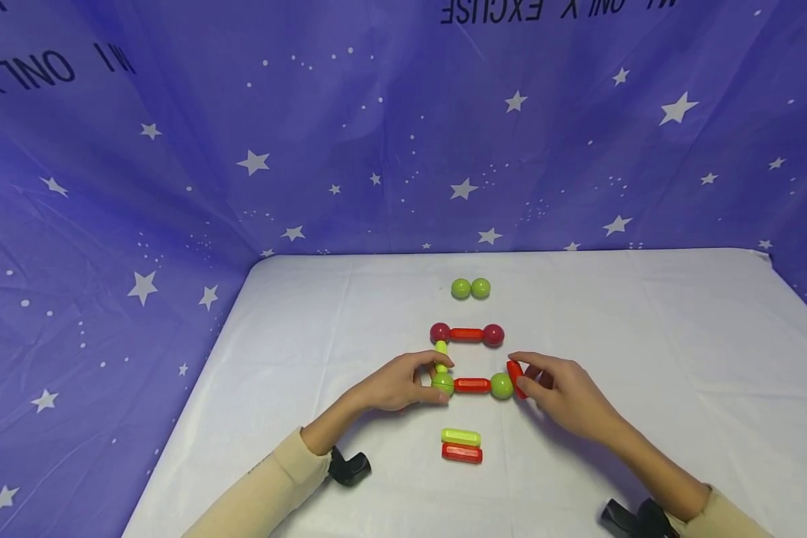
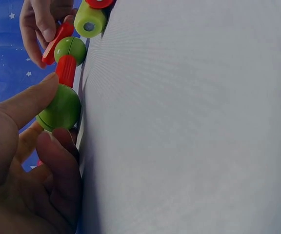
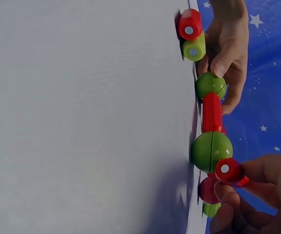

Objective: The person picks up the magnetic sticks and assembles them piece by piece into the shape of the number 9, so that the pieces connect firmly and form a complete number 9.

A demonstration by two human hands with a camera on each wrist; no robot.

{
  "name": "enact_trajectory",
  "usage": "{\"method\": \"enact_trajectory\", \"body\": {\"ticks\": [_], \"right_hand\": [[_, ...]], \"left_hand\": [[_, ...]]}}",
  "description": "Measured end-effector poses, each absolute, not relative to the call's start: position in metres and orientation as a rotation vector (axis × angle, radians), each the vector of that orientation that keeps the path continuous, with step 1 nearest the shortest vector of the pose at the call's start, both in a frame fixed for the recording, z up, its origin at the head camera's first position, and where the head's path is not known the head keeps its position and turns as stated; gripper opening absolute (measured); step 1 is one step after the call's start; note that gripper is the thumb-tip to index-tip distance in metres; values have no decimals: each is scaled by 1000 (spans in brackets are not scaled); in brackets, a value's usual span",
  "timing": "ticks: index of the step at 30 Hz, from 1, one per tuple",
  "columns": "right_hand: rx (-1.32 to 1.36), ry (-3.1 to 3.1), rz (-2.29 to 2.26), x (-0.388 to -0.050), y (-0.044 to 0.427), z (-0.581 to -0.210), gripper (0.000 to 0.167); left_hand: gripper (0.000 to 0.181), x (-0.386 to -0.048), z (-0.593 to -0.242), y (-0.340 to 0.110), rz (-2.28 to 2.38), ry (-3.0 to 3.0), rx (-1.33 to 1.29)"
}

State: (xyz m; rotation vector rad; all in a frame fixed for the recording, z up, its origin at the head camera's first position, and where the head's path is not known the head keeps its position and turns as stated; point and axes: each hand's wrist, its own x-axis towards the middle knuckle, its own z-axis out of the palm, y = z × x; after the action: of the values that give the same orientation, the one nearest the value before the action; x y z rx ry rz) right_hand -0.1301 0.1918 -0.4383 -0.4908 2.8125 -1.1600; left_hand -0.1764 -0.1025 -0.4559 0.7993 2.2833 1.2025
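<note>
My left hand (image 1: 398,382) grips the green ball (image 1: 442,384) at the near left corner of a ball-and-rod shape on the table, thumb and fingers around it. A red rod (image 1: 472,385) joins this ball to a second green ball (image 1: 501,386). Beside that one, my right hand (image 1: 571,394) pinches a loose red magnetic rod (image 3: 230,171), its metal-tipped end showing in the right wrist view. A yellow-green rod (image 1: 441,356) runs from the left ball back to a dark red ball (image 1: 440,332). Another red rod (image 1: 467,335) links it to a second dark red ball (image 1: 494,335).
Two green balls (image 1: 471,288) sit together farther back. A yellow-green rod (image 1: 461,437) and a red rod (image 1: 462,453) lie side by side in front. Black wrist-worn devices (image 1: 350,468) show below both forearms. Purple star-printed cloth (image 1: 376,149) borders the white table (image 1: 329,306).
</note>
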Motion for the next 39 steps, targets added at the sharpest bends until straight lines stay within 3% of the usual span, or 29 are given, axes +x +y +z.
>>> {"method": "enact_trajectory", "body": {"ticks": [18,39], "right_hand": [[-342,2814,-1277,-156,181,-438,36],[-325,2791,-1273,-159,172,-445,37]], "left_hand": [[45,-177,-455,-102,1201,2281,800],[46,-177,-456,-103,1196,2282,788]]}}
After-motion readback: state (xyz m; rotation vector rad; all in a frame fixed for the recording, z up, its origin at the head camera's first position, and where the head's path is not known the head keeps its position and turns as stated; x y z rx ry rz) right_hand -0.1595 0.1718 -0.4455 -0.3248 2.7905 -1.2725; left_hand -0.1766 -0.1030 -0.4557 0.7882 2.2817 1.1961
